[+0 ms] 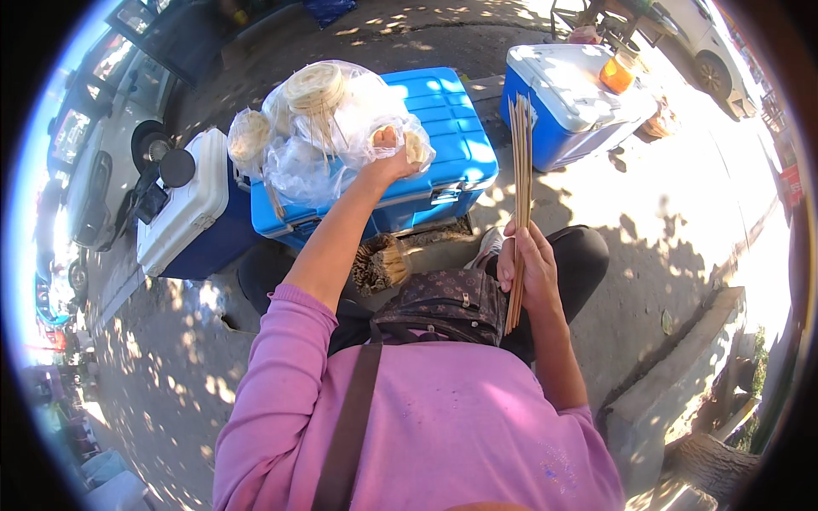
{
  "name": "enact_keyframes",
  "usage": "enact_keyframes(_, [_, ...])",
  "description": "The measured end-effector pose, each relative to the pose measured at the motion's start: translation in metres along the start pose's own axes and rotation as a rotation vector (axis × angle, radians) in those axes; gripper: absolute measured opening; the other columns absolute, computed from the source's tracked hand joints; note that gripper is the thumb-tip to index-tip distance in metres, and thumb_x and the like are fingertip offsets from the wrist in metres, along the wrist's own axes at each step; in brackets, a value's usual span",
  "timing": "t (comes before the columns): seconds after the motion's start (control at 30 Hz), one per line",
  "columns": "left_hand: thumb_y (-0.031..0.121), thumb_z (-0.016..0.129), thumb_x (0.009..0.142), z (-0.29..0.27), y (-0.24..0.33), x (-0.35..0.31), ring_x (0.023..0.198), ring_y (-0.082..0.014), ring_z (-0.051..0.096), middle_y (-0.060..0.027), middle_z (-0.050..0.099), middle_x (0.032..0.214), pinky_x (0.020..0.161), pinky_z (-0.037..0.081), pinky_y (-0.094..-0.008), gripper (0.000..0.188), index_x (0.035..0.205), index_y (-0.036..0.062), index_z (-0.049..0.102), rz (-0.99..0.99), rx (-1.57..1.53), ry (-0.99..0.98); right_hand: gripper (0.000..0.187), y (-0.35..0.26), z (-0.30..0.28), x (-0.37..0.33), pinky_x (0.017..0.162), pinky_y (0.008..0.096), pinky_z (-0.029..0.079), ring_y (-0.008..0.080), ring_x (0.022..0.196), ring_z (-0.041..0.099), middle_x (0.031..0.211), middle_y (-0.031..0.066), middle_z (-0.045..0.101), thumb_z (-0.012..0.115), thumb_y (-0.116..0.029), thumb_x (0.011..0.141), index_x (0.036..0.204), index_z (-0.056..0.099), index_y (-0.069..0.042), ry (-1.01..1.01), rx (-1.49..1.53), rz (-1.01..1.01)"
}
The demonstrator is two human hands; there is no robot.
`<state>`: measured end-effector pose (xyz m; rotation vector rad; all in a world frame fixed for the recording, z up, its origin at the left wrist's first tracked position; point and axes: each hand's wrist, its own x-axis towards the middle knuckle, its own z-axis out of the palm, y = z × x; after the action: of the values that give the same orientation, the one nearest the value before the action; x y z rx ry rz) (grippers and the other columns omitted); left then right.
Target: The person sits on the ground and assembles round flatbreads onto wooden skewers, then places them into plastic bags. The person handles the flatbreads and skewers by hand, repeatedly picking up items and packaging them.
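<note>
My left hand [394,164] reaches to the right side of a clear plastic bag [426,154] on the blue cooler box [439,115]. Its fingers curl at the bag around pale food pieces [415,147], partly hidden by the crinkled plastic. Beside it, a stack of pale, thin round sheets [313,88] with thin sticks in it rests on more plastic. Another bagged pale bundle [248,136] sits to its left. Above my right thigh, my right hand [530,262] is closed around a bundle of long bamboo skewers [522,162], held nearly upright.
A blue-and-white cooler [567,94] stands at the far right, an orange-filled container [619,72] on its lid. Another white-lidded cooler [187,200] is on the left. A bundle of sticks [381,264] lies below the middle cooler. A brown patterned bag [443,305] rests on my lap.
</note>
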<state>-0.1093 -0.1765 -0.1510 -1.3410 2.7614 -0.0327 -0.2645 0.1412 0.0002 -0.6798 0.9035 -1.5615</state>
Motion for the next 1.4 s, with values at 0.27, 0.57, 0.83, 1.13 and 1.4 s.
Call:
enact_keyframes(0.27, [0.035,0.048,0.088,-0.075,0.012,-0.048,0.131,-0.0370,0.029,-0.0208,0.021,0.146,0.109,0.018,-0.0498,0.063,0.142,0.0101,0.028,-0.197,0.009,-0.159,0.025,0.011,0.013,-0.001,0.037,0.0219,0.038,0.0119,0.037,0.042,0.052,0.0042,0.043,0.039,-0.025,0.101,0.102,0.049,-0.003,-0.031,-0.062,0.126])
enact_keyframes(0.57, [0.021,0.048,0.094,-0.070,-0.012,-0.063,0.110,-0.0275,0.053,-0.0170,0.055,0.120,0.084,0.048,-0.0371,0.038,0.130,0.0085,0.045,0.051,-0.123,0.365,0.031,0.008,0.025,-0.002,0.041,0.0203,0.037,0.0081,0.042,0.042,0.056,0.0027,0.047,0.044,-0.027,0.099,0.117,0.049,-0.002,-0.157,-0.215,0.192])
enact_keyframes(0.83, [0.023,0.044,0.095,-0.139,0.058,-0.142,0.108,-0.0244,0.059,-0.0092,0.059,0.118,0.084,0.052,-0.0400,0.037,0.126,0.0021,0.046,-0.371,-2.107,0.198,0.024,-0.008,0.023,-0.015,0.035,0.0163,0.027,0.0024,0.039,0.033,0.053,-0.0040,0.040,0.048,-0.006,0.093,0.116,0.051,0.001,0.022,-0.346,0.088])
enact_keyframes(1.13, [0.015,0.055,0.091,-0.186,0.038,-0.183,0.107,-0.0257,0.060,-0.0119,0.057,0.119,0.085,0.054,-0.0398,0.042,0.129,0.0031,0.043,-0.338,-2.463,0.290,0.030,-0.031,0.037,-0.047,0.041,0.0182,0.034,0.0035,0.043,0.042,0.055,-0.0009,0.049,0.048,-0.005,0.090,0.119,0.050,-0.001,-0.072,-0.573,0.227])
enact_keyframes(1.4, [0.012,0.053,0.090,-0.184,0.011,-0.186,0.100,-0.0254,0.063,-0.0129,0.058,0.114,0.077,0.057,-0.0385,0.043,0.131,0.0047,0.043,-0.343,-2.309,0.552,0.035,-0.025,0.049,-0.050,0.048,0.0208,0.038,0.0037,0.051,0.047,0.060,-0.0029,0.051,0.053,0.000,0.083,0.118,0.056,-0.003,-0.093,-0.758,0.212])
